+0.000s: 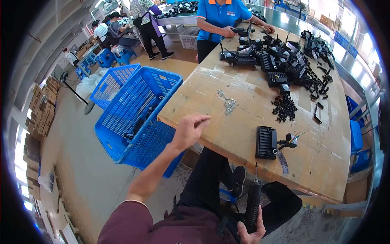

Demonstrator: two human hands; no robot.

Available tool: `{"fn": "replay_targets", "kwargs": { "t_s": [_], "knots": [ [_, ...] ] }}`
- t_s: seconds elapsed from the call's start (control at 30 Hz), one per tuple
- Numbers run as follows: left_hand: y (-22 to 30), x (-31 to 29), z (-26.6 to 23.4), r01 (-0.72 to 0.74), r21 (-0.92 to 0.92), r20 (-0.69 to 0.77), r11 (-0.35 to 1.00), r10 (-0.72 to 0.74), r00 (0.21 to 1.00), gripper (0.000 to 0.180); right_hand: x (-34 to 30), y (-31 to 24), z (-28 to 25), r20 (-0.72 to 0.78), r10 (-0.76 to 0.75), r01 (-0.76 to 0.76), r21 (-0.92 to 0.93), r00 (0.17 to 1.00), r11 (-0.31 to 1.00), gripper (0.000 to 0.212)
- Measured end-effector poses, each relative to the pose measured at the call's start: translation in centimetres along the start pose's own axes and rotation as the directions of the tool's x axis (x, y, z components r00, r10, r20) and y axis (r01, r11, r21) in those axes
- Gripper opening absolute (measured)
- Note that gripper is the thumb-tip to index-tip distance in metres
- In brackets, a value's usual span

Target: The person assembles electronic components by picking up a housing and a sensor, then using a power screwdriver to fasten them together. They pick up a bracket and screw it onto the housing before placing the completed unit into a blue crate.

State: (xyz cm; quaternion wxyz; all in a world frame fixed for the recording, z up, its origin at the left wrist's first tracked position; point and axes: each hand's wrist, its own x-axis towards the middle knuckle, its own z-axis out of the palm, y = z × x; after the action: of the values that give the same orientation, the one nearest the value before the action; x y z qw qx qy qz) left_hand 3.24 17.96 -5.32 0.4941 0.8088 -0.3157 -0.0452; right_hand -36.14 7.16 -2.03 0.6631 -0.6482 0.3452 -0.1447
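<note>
Holding the black screwdriver (252, 199) with its bit pointing up, the right hand (252, 234) wraps the lower grip, short of the desk's near edge. The left hand (189, 131) is raised near that edge, half curled, thumb close to the fingers; whether it pinches anything small, I cannot tell. Beyond the bit, the finned black housing (266, 142) lies on the desk (317, 171), beside a small attachment with loose wires (298, 136) and a paper tag (283, 163). For clean driving, I would steady the housing with the left hand, fold wires and tag aside, and bring the bit square to the fastener, fingers clear. Farther off, the silver fasteners (230, 106) are best picked singly, kept apart from the small black parts (284, 108).
</note>
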Motion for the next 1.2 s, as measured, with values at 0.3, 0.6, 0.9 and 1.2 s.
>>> {"fn": "replay_targets", "kwargs": {
  "t_s": [0.3,0.6,0.9,1.2],
  "knots": [
    [-0.1,6.4,2.8,-0.449,0.388,0.132,0.805,0.434,0.891,0.014,1.3,0.9,0.2,-0.029,0.04,-0.04,0.024,0.999,0.999,0.074],
    [-1.2,7.9,2.9,-0.658,0.485,0.392,0.575,0.53,0.752,0.011,1.4,0.2,0.1,-0.049,0.093,-0.089,0.064,0.995,0.994,0.074],
    [5.2,4.8,8.7,-0.467,0.144,-0.032,0.872,0.476,0.879,0.007,0.0,4.0,-1.2,-0.113,0.205,-0.189,0.14,0.972,0.972,0.088],
    [7.6,4.6,18.2,-0.437,-0.024,0.144,0.899,0.435,0.889,0.009,1.9,3.5,-1.7,-0.087,0.196,-0.165,0.277,0.977,0.947,0.075]
  ]
}}
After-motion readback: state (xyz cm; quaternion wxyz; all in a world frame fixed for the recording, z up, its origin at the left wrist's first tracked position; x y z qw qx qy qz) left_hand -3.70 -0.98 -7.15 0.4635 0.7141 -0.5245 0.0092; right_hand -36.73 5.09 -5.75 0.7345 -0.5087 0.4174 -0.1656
